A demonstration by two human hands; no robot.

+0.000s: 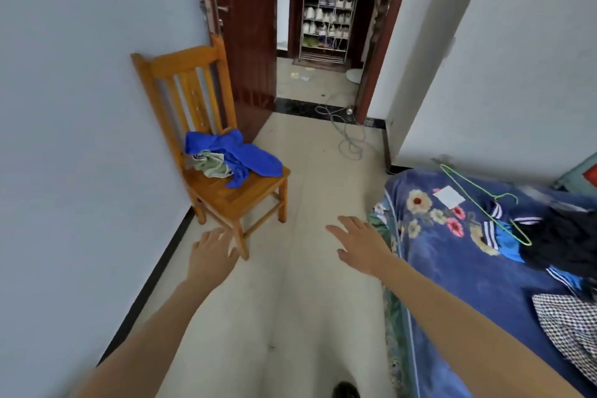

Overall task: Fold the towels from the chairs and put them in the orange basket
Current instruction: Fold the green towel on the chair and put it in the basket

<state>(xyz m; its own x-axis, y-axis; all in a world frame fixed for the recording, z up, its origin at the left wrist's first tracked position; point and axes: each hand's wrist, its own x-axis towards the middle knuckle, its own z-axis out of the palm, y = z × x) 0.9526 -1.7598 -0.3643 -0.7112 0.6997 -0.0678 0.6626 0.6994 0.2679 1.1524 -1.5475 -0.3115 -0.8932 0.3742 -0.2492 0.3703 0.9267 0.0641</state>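
Head view: both hands, left (211,252) and right (358,244), reach forward with fingers spread, holding nothing. Blue towel (239,153) and green towel (210,163) lie tangled on the chair (239,197); grabbing one could drag the other onto the floor. No basket visible.

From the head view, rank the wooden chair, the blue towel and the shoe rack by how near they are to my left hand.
1. The wooden chair, front leg right beside the left hand.
2. The blue towel, on the chair seat.
3. The shoe rack, far ahead, farthest.
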